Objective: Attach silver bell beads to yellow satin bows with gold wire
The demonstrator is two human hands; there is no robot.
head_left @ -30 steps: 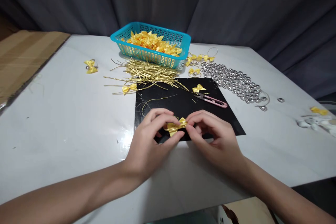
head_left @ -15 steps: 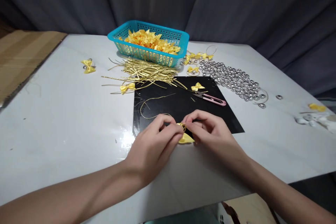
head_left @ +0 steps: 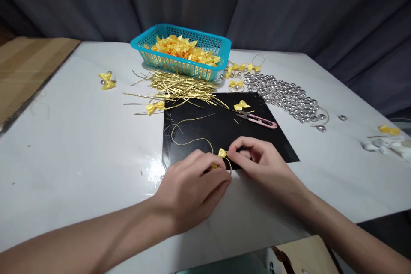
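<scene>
A small yellow ribbon bow (head_left: 222, 153) with a loop of gold cord (head_left: 230, 166) is between my hands, over the near edge of the black mat (head_left: 199, 128). My left hand (head_left: 194, 186) is closed around the bow's lower part and the cord; its fingers hide much of both. Thumb and index finger of my right hand (head_left: 255, 154) pinch at the bow's right end, and what exactly lies between those tips is too small to see. A thin gold thread (head_left: 192, 140) curls across the mat to my left fingers.
Behind the mat are a pile of gold cords (head_left: 181, 85) and a blue basket (head_left: 144, 53) of yellow bows. Pink-handled thread snips (head_left: 260, 121) lie on the mat near another bow (head_left: 241, 105). Silver beads (head_left: 282, 96) spread at the right. Cardboard (head_left: 28, 72) covers the left side.
The bow has turned: its small upper end now shows above my left fingers, and the wide lower loop is hidden. My left hand has rolled over and lowered slightly; the right stays close by.
</scene>
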